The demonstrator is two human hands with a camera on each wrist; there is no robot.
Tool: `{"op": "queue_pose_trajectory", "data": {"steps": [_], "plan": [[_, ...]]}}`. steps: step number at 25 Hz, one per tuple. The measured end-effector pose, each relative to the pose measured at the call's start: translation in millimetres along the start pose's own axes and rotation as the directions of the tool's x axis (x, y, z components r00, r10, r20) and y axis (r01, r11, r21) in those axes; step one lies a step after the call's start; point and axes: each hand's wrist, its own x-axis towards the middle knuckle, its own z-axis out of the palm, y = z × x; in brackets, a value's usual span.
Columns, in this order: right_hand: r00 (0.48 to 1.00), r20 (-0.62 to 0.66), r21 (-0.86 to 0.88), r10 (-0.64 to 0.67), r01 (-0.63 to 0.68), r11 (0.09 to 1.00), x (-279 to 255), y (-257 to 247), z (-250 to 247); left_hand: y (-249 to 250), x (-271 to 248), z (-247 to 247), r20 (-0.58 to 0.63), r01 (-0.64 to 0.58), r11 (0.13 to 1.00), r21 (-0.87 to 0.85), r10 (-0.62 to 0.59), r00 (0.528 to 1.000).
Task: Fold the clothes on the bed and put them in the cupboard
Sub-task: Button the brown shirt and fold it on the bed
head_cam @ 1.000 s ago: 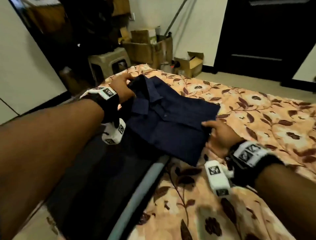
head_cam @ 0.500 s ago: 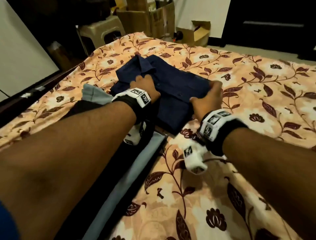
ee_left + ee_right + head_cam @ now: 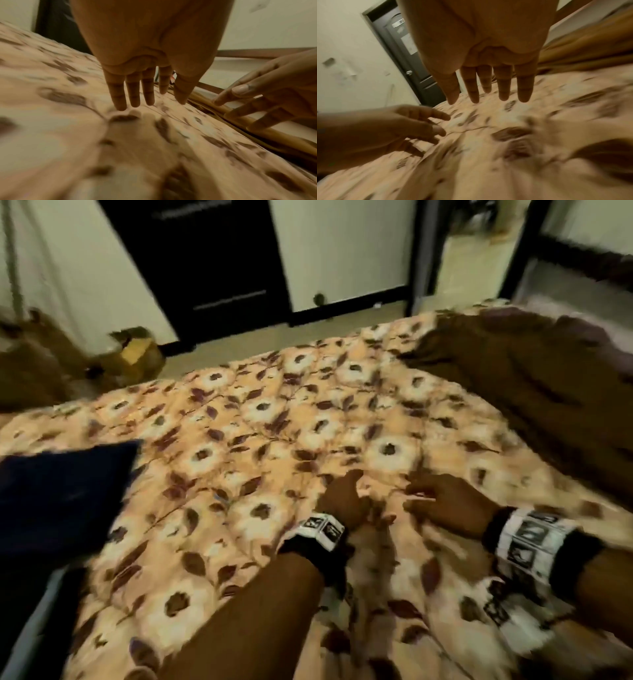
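The folded navy shirt (image 3: 58,494) lies at the left edge of the bed, on the floral bedsheet (image 3: 260,412). A crumpled brown garment (image 3: 534,392) is heaped at the bed's far right, and its edge (image 3: 254,121) shows in the left wrist view. My left hand (image 3: 342,498) and right hand (image 3: 442,501) hover side by side over the bare sheet between the two. Neither holds anything. In the wrist views the left hand (image 3: 150,104) and the right hand (image 3: 488,94) both have straight, spread fingers just above the sheet. All frames are motion-blurred.
A dark door (image 3: 212,268) stands in the pale wall beyond the bed. An open cardboard box (image 3: 137,354) sits on the floor at the far left. Dark cloth with a grey strip (image 3: 30,611) lies at the near left. A pinkish cloth (image 3: 582,316) lies behind the brown garment.
Both hands have let go of the navy shirt and moved right over the bare sheet, towards the brown garment. My view has swung right, leaving the shirt at the left edge.
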Motion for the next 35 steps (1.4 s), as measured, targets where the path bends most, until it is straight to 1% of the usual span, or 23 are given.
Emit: {"op": "queue_pose_trajectory", "data": {"steps": [1,3,6,8,9,11,12,13,15,16,18,19,20,22,24,26,27,29,30,31,33,34,35], "plan": [[0.994,-0.033,-0.013,0.106,-0.106,0.994,-27,50,-32,43,3,44,0.075,-0.058,0.998,0.02,0.057,0.996],[0.953,-0.105,-0.016,0.284,-0.287,0.958,-83,142,-95,131,6,121,0.198,-0.17,0.984,0.053,0.156,0.968],[0.886,-0.199,0.112,0.419,-0.404,0.908,-159,239,-172,238,2,201,0.298,-0.309,0.946,0.099,0.268,0.916],[0.87,-0.31,0.074,0.383,-0.38,0.922,-188,285,-195,286,2,232,0.311,-0.401,0.91,0.103,0.354,0.882],[0.884,-0.294,0.019,0.363,-0.375,0.927,-199,305,-199,307,2,245,0.324,-0.447,0.89,0.093,0.397,0.859],[0.891,-0.21,0.019,0.403,-0.408,0.913,-207,326,-191,336,-3,262,0.389,-0.518,0.845,0.137,0.435,0.812],[0.885,-0.246,0.012,0.396,-0.405,0.914,-206,332,-180,343,-7,268,0.41,-0.531,0.829,0.174,0.429,0.805],[0.868,-0.329,-0.005,0.371,-0.394,0.919,-202,333,-171,343,-8,271,0.428,-0.526,0.83,0.187,0.413,0.804],[0.856,-0.433,-0.05,0.284,-0.338,0.94,-192,319,-160,340,-15,264,0.431,-0.517,0.841,0.161,0.411,0.803],[0.867,-0.452,-0.043,0.212,-0.259,0.965,-190,305,-158,337,-20,257,0.39,-0.507,0.854,0.113,0.432,0.813],[0.873,-0.487,0.073,0.026,0.011,0.997,-188,270,-162,329,-32,237,0.178,-0.465,0.879,-0.104,0.477,0.861],[0.865,-0.497,0.125,-0.068,0.149,0.981,-191,244,-166,322,-41,223,0.046,-0.456,0.861,-0.226,0.478,0.877],[0.856,-0.492,0.163,-0.157,0.267,0.95,-196,216,-169,312,-56,206,-0.089,-0.443,0.834,-0.33,0.439,0.894],[0.832,-0.458,0.169,-0.311,0.426,0.889,-203,163,-172,298,-102,164,-0.291,-0.38,0.791,-0.479,0.265,0.919],[0.8,-0.428,0.016,-0.421,0.473,0.881,-204,123,-165,267,-153,124,-0.381,-0.369,0.728,-0.578,0.159,0.911],[0.792,-0.388,-0.083,-0.471,0.479,0.874,-207,86,-143,234,-218,90,-0.488,-0.431,0.641,-0.635,0.1,0.867],[0.803,-0.352,-0.078,-0.481,0.487,0.87,-214,64,-126,217,-251,79,-0.525,-0.446,0.598,-0.666,0.049,0.85],[0.836,-0.251,0.02,-0.488,0.508,0.861,-236,20,-84,181,-303,66,-0.555,-0.472,0.477,-0.742,-0.04,0.831],[0.836,-0.224,0.038,-0.5,0.521,0.853,-250,2,-60,159,-324,66,-0.557,-0.488,0.444,-0.752,-0.032,0.83],[0.831,-0.226,0.035,-0.509,0.529,0.848,-261,-11,-34,136,-344,69,-0.572,-0.498,0.436,-0.75,-0.047,0.819],[0.84,-0.235,0.041,-0.489,0.511,0.859,-286,-26,4,101,-375,73,-0.607,-0.503,0.481,-0.718,-0.079,0.791],[0.869,-0.187,0.146,-0.459,0.486,0.861,-298,-33,16,90,-394,71,-0.615,-0.503,0.522,-0.689,-0.055,0.786],[0.886,-0.139,0.263,-0.442,0.463,0.846,-305,-36,28,81,-411,72,-0.596,-0.483,0.574,-0.661,-0.01,0.803]]}}
